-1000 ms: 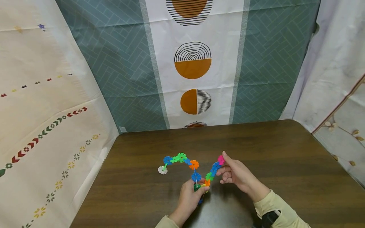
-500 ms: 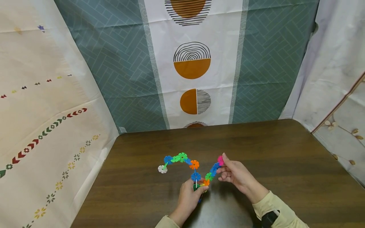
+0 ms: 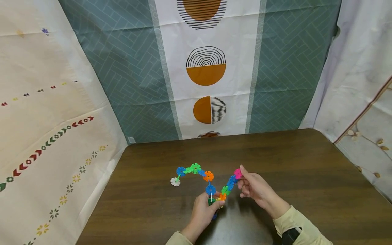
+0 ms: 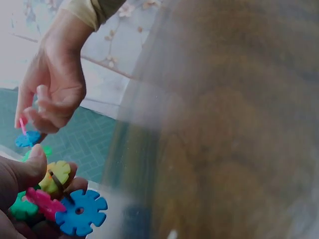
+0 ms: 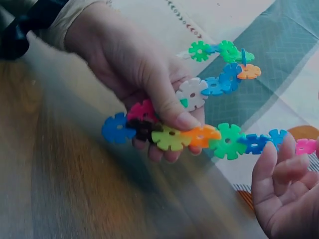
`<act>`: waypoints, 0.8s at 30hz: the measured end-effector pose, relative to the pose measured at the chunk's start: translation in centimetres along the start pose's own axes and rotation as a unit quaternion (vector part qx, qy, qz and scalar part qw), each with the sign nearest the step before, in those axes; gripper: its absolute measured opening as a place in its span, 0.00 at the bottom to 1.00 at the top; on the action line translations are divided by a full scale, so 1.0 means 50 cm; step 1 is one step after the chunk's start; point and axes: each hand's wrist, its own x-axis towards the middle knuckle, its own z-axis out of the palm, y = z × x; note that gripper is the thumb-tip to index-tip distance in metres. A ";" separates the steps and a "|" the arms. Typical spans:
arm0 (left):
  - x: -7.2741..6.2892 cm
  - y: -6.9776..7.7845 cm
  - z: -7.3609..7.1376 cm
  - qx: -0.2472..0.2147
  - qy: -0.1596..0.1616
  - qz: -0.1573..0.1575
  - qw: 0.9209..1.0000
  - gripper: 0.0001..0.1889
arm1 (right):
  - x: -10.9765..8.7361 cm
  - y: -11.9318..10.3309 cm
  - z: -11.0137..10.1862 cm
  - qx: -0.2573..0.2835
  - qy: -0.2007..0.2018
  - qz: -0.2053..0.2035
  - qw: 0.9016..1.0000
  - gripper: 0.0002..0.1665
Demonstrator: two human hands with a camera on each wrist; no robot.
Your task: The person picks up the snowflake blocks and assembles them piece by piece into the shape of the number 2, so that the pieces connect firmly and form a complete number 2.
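A branching chain of snowflake-shaped interlocking plastic discs is held above the table. My left hand (image 3: 204, 208) grips its middle, the thumb pressed over a yellow disc (image 5: 171, 138) and an orange disc (image 5: 202, 135) in the right wrist view. One arm of the chain curves up and left to a white disc (image 3: 175, 182). Another rises right through a green disc (image 3: 225, 190) to a pink disc (image 3: 238, 173), which my right hand (image 3: 258, 192) pinches between thumb and finger. Below the left hand a blue disc (image 4: 82, 211) sticks out. Some discs are hidden behind the fingers.
The brown wooden table (image 3: 137, 204) lies under both hands. Behind it hangs a green and white patterned cloth (image 3: 214, 78). Pale printed cloths flank the table, one at left (image 3: 61, 136) and one at right (image 3: 361, 112).
The right hand and the pink disc have shifted very slightly. The left hand keeps its grip in nearly the same place.
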 end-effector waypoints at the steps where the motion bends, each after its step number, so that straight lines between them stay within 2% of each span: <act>1: 0.000 0.000 -0.001 -0.003 -0.007 0.000 1.000 0.11 | -0.002 0.000 0.000 -0.010 0.004 0.001 1.000 0.29; 5: 0.000 -0.002 -0.005 -0.012 -0.032 0.006 0.999 0.11 | -0.009 0.002 -0.001 -0.037 0.029 -0.004 0.999 0.26; 11: 0.002 -0.001 -0.011 -0.020 -0.064 0.007 0.998 0.11 | -0.015 0.006 -0.013 -0.072 0.044 -0.042 0.996 0.27; 19: 0.005 -0.006 -0.016 -0.031 -0.105 0.015 0.994 0.12 | -0.026 0.021 -0.041 -0.115 0.028 -0.075 0.990 0.29; 24: 0.008 -0.003 -0.019 -0.029 -0.118 0.009 0.993 0.13 | -0.038 0.028 -0.060 -0.172 0.012 -0.087 0.981 0.25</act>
